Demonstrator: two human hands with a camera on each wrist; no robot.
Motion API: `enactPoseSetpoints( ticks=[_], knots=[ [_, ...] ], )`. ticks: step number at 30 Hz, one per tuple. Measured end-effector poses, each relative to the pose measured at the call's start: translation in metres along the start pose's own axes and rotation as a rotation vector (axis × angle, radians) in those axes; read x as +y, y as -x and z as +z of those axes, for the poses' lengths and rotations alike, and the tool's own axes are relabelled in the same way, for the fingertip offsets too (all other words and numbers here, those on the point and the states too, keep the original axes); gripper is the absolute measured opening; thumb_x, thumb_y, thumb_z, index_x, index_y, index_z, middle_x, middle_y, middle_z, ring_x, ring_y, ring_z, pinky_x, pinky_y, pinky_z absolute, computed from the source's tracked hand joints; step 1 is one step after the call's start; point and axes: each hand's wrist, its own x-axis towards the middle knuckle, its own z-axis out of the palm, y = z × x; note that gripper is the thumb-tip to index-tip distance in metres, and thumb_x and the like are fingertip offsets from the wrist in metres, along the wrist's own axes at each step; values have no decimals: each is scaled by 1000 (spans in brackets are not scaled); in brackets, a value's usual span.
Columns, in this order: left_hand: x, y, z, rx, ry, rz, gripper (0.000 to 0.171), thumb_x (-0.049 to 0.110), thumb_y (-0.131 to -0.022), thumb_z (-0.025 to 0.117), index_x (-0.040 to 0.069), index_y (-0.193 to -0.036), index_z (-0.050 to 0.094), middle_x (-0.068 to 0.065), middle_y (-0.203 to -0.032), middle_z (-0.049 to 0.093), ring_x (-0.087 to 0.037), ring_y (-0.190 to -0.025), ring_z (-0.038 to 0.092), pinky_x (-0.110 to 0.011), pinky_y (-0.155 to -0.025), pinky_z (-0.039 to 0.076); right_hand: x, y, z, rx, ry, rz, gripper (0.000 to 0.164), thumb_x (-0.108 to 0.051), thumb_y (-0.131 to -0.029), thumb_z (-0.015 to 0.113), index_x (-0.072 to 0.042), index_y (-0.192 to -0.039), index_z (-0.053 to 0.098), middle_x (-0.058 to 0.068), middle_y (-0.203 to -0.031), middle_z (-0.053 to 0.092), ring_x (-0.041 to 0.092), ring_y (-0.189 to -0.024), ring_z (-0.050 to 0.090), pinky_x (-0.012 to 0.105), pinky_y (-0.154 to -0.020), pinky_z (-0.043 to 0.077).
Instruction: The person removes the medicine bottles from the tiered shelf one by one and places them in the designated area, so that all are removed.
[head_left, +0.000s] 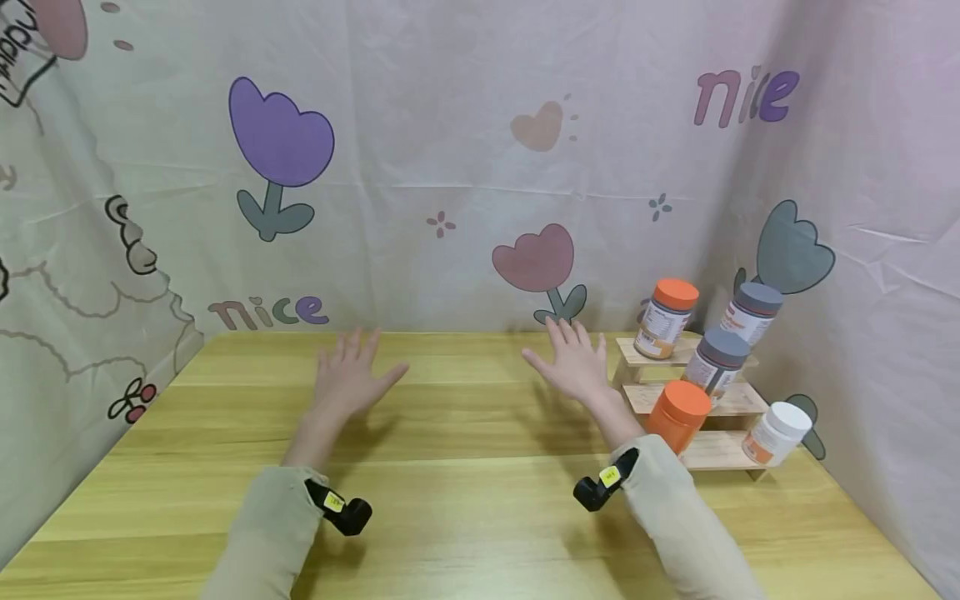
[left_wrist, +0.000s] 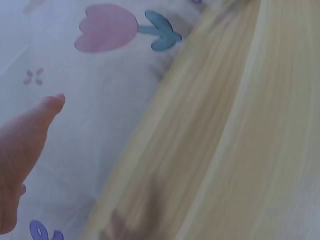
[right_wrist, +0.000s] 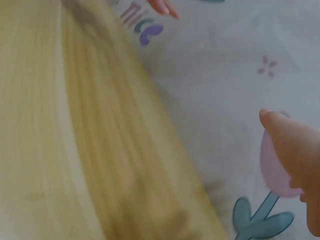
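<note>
My left hand [head_left: 347, 379] hovers over the left half of the wooden table [head_left: 465, 517], fingers spread and palm down, holding nothing. Its thumb [left_wrist: 42, 117] shows in the left wrist view. On the other side my right hand [head_left: 576, 362] is likewise spread above the table, its thumb [right_wrist: 280, 132] visible in the right wrist view. The nearest things to it are on a small stepped wooden rack [head_left: 697, 454]: an orange jar [head_left: 675, 417] on the lowest step and an orange-capped jar [head_left: 663, 321] on the top step.
Also on the rack are two grey-capped jars, one in the middle [head_left: 716, 362] and one behind [head_left: 750, 315], plus a white-capped jar [head_left: 777, 433] at the lower right. A printed cloth [head_left: 420, 150] hangs behind the table and along both sides.
</note>
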Motion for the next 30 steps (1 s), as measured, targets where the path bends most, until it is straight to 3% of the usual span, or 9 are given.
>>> enactPoseSetpoints(
  ticks=[4, 8, 12, 16, 18, 21, 25, 27, 30],
  knots=[
    [18, 2, -4, 16, 106, 20, 92, 67, -87, 35, 5, -149, 8, -24, -152, 4, -46, -136, 3, -61, -106, -3, -4, 9, -20, 48, -138, -39, 78, -59, -89, 44, -10, -147, 26, 16, -148, 30, 36, -135, 22, 61, -106, 7],
    [40, 6, -5, 50, 248, 57, 90, 58, -88, 46, -1, -147, 11, -24, -151, 12, -44, -136, 10, -59, -108, 2, -5, 21, -47, 68, -361, -97, 78, -47, -88, 55, -5, -146, 25, 18, -147, 29, 36, -134, 24, 56, -107, 16],
    [65, 12, -3, 33, 402, 79, 92, 50, -87, 56, -6, -145, 12, -24, -151, 12, -41, -137, 9, -54, -110, 5, -2, 37, -76, 48, -551, -105, 79, -41, -89, 59, -8, -148, 19, 14, -150, 27, 34, -136, 22, 53, -107, 21],
    [92, 19, 2, -1, 549, 117, 94, 45, -84, 63, -4, -146, 12, -22, -151, 14, -37, -138, 12, -50, -111, 13, 10, 55, -102, 65, -673, -121, 75, -31, -91, 59, -9, -149, 17, 14, -149, 29, 35, -136, 22, 53, -108, 18],
    [106, 23, 5, -8, 618, 134, 94, 43, -82, 66, -1, -147, 14, -18, -151, 17, -34, -138, 17, -48, -110, 16, 19, 64, -114, 85, -716, -136, 72, -25, -92, 58, -7, -149, 17, 15, -148, 30, 37, -134, 25, 52, -108, 20],
    [125, 30, 10, -17, 729, 134, 93, 41, -81, 68, 6, -148, 16, -10, -152, 19, -29, -137, 20, -47, -110, 19, 35, 78, -130, 116, -765, -171, 69, -16, -93, 57, -5, -148, 17, 19, -146, 32, 36, -132, 30, 33, -108, 28],
    [149, 36, 17, -53, 856, 133, 96, 43, -78, 71, 13, -149, 16, -3, -153, 19, -24, -138, 18, -46, -110, 17, 63, 97, -144, 163, -764, -215, 67, -6, -92, 55, -5, -148, 18, 21, -144, 34, 20, -130, 37, 9, -97, 32],
    [160, 38, 21, -83, 907, 138, 99, 45, -75, 73, 15, -150, 15, -1, -153, 19, -23, -138, 18, -45, -110, 17, 80, 106, -149, 182, -817, -226, 65, 0, -92, 53, -6, -148, 20, 14, -144, 37, 11, -127, 39, 9, -95, 34],
    [176, 40, 28, -107, 934, 175, 100, 43, -75, 75, 14, -150, 15, -5, -152, 19, -24, -137, 20, -45, -110, 18, 110, 119, -153, 215, -985, -263, 62, 8, -91, 48, -6, -147, 24, 1, -140, 44, 2, -121, 43, 8, -92, 36]
  ],
)
